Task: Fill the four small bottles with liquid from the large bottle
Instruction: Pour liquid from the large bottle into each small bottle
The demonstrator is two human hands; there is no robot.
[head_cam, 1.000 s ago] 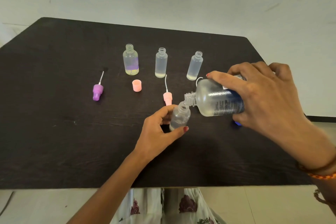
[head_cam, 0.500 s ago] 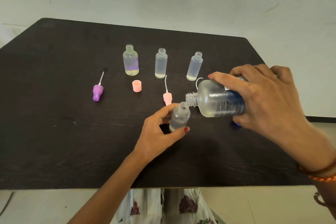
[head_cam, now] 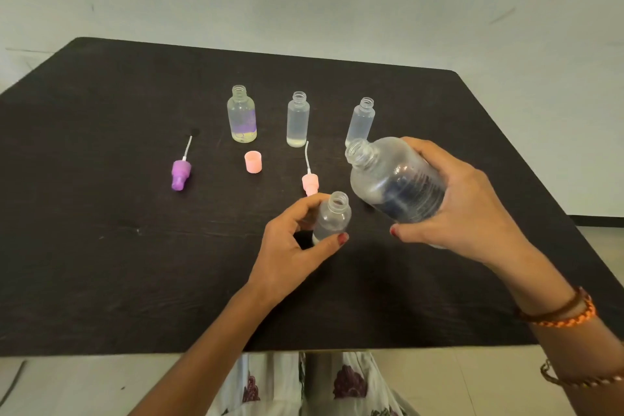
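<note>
Your right hand (head_cam: 472, 213) grips the clear, blue-labelled large bottle (head_cam: 395, 179), its uncapped neck tilted up-left. Your left hand (head_cam: 290, 246) pinches a near-empty small bottle (head_cam: 332, 216).

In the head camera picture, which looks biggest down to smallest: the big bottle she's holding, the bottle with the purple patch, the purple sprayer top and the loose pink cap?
1. Big bottle, though it is nearer the camera.
2. Purple-patch bottle.
3. Purple sprayer top, counting its thin tube.
4. Pink cap.
</note>
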